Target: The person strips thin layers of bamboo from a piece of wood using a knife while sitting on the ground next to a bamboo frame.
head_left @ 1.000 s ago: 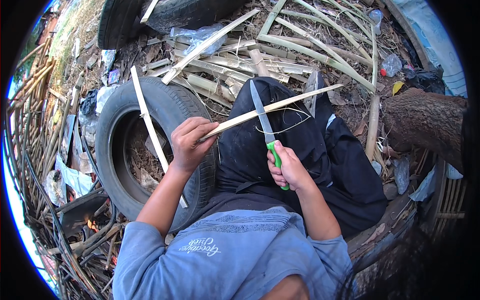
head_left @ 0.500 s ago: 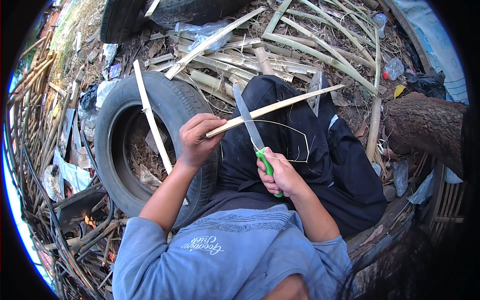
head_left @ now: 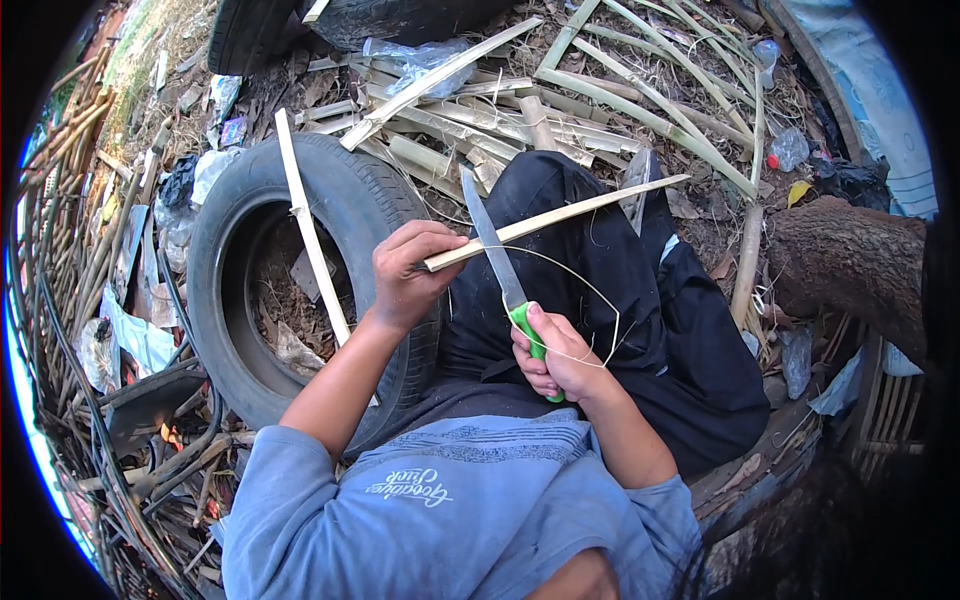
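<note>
My left hand (head_left: 413,268) is closed round the near end of a pale bamboo strip (head_left: 570,212), which slants up to the right above my dark-trousered knees. In my right hand (head_left: 560,352) is a knife (head_left: 497,252), its green handle wrapped by my fingers and its blade pointing up and away. The blade crosses the strip just right of my left fingers. A thin curled shaving (head_left: 600,290) loops from the strip near the blade round to my right hand.
A tyre (head_left: 225,215) lies at my left with another bamboo strip (head_left: 308,225) across it. Split bamboo pieces (head_left: 450,125) are heaped beyond my knees. On the right are a thick log (head_left: 850,255) and a clear plastic bottle (head_left: 789,149). A small flame (head_left: 171,436) shows among sticks at lower left.
My left hand and the strip's near end have shifted slightly right. The knife has dropped a little toward me, and the shaving's loop now hangs lower, over my right hand.
</note>
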{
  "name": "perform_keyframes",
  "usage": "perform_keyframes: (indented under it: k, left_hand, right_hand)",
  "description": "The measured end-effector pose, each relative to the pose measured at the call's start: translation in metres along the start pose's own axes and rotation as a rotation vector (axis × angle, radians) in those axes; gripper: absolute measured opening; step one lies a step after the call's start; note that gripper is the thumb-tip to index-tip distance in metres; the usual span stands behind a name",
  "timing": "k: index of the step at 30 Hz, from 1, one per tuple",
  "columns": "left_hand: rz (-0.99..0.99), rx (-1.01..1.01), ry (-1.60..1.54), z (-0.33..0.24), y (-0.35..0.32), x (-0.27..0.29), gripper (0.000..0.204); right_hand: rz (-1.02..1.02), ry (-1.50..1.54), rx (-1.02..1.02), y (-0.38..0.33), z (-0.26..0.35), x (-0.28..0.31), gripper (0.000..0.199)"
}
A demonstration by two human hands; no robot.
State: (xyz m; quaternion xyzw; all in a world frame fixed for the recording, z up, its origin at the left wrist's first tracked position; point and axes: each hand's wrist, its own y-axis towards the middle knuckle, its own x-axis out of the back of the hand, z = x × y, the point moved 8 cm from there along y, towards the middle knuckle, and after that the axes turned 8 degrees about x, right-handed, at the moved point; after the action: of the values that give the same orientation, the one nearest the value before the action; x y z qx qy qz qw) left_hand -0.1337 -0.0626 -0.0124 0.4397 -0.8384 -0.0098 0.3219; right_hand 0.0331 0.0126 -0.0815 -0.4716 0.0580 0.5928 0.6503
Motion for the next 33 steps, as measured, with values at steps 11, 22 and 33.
perform_keyframes:
  k: [11,22,33]
  left_hand:
    - [0.002,0.042,-0.063,0.017,-0.009,-0.007,0.02]
    - [-0.008,-0.034,-0.084,0.002,-0.011,-0.012,0.022]
    - [-0.028,-0.088,-0.05,-0.003,-0.013,-0.019,0.022]
  right_hand:
    - [0.055,-0.041,0.042,-0.008,0.006,-0.028,0.051]
    - [-0.118,-0.133,0.567,-0.001,0.042,-0.003,0.031]
    - [-0.139,-0.091,0.455,0.007,0.04,-0.019,0.024]
